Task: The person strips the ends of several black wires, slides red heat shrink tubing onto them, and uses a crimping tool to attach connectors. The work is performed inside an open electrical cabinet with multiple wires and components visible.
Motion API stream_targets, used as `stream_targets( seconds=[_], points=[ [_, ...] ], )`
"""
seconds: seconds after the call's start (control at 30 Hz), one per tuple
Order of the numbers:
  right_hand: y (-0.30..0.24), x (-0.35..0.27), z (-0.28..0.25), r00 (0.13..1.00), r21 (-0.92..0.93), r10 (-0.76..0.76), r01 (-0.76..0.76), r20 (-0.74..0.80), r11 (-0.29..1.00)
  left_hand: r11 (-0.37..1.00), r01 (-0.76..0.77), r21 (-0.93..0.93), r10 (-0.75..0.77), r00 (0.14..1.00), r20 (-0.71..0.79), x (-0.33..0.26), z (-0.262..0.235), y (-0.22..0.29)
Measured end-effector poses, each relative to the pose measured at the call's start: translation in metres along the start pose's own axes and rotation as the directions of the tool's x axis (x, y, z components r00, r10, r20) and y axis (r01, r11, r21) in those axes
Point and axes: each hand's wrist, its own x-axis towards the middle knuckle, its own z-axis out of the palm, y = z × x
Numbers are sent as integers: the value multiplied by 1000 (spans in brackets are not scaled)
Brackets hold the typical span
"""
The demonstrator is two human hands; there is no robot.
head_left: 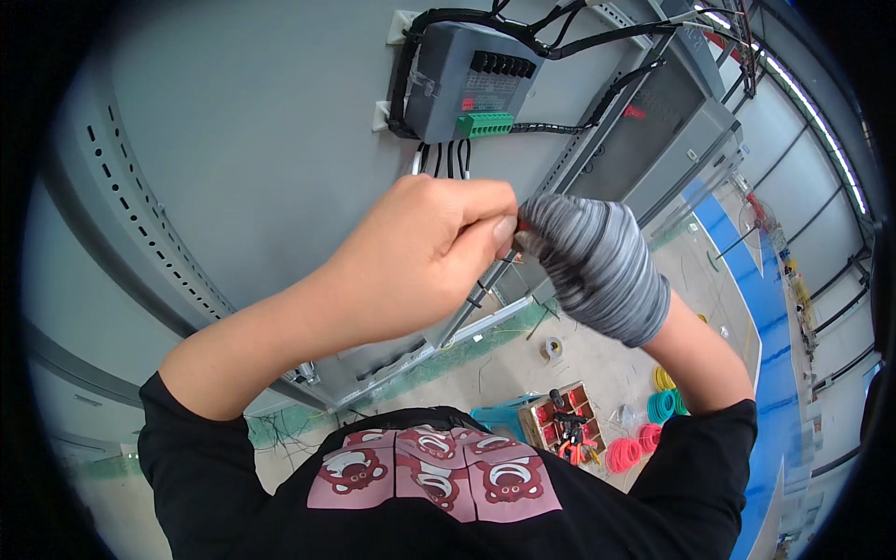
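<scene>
My left hand [425, 247], bare, is closed with the thumb pressed against the curled index finger. Meeting it at the fingertips is my right hand [597, 266], closed too, in a grey striped knit glove. Whatever the fingers pinch between them is too small and covered to make out. Just beyond the hands, a grey box-shaped electrical module [457, 79] is mounted on the cabinet's back panel. It carries a green terminal block [485, 124], and several black wires [450, 159] with pale ends hang under it near my left hand.
Black wrapped cable bundles [597, 40] run around the module. A slotted metal rail [140, 210] stands at the left. Down on the floor are a divided box of tools [565, 425], a roll of tape [553, 348], and coils of red wire [623, 455] and green wire [661, 406].
</scene>
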Motion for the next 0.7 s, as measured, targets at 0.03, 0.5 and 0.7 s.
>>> stream_targets(
  seconds=[0.03, 0.5, 0.7],
  points=[
    [1, 2, -3, 998, 127, 43, -48, 37, 991, 999, -52, 11, 52, 999, -17, 1, -2, -3],
    [-14, 4, -24, 985, -162, 19, 9, 169, 987, 976, -179, 120, 177, 984, 28, 0, -8, -4],
    [-11, 3, -9, 981, 294, 159, -185, 112, 937, 836, -332, 437, 410, 907, -95, -6, 7, -11]
  ],
)
